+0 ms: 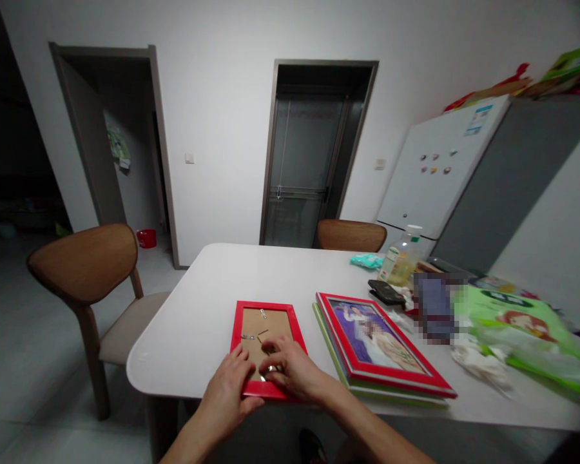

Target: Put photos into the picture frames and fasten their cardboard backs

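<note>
A small red frame (290, 314) lies back side up near the table's front edge, showing a brown backing board (275, 322) with metal clips. My left hand (229, 380) rests on the frame's lower left side, its fingers apart and nothing held in it. Bent over the lower right of the backing, my right hand (290, 367) has its thumb and fingers pinched around a small shiny metal piece (271, 369). A metal hanger (263, 314) shows near the frame's top.
Right of the small frame, a larger red picture frame (341, 357) lies on a green one (329, 345). Beyond are a black wallet (386, 292), a bottle (401, 258), tissues (483, 366) and a green package (526, 322). Wooden chairs (89, 261) stand around the white table (183, 322).
</note>
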A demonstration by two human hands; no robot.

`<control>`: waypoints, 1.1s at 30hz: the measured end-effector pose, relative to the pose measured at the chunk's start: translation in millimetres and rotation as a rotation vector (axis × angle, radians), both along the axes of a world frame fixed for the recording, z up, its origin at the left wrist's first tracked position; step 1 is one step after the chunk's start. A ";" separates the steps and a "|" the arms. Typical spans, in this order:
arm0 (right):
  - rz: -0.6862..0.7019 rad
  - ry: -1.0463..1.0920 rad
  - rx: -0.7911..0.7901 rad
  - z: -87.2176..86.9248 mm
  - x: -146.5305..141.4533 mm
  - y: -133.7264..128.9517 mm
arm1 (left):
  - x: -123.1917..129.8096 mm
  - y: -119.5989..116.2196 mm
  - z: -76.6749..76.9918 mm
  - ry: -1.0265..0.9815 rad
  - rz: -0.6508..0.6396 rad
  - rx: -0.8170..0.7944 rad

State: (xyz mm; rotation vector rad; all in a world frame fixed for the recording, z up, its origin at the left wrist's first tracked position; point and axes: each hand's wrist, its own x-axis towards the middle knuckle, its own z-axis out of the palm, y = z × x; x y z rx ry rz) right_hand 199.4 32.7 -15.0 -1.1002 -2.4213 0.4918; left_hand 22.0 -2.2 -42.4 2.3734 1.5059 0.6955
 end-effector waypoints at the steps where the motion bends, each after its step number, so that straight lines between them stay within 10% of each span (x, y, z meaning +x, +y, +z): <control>1: -0.012 0.005 0.020 -0.4 -2.6 0.5 | 1.1 0.8 2.5 -0.008 -0.005 -0.018; 12: -0.433 -0.032 0.107 -4.0 22.8 26.1 | -2.6 -3.0 8.9 -0.112 0.001 -0.100; 33: -0.377 -0.249 0.160 -16.2 25.2 58.5 | -1.7 -1.4 9.3 -0.123 0.006 -0.113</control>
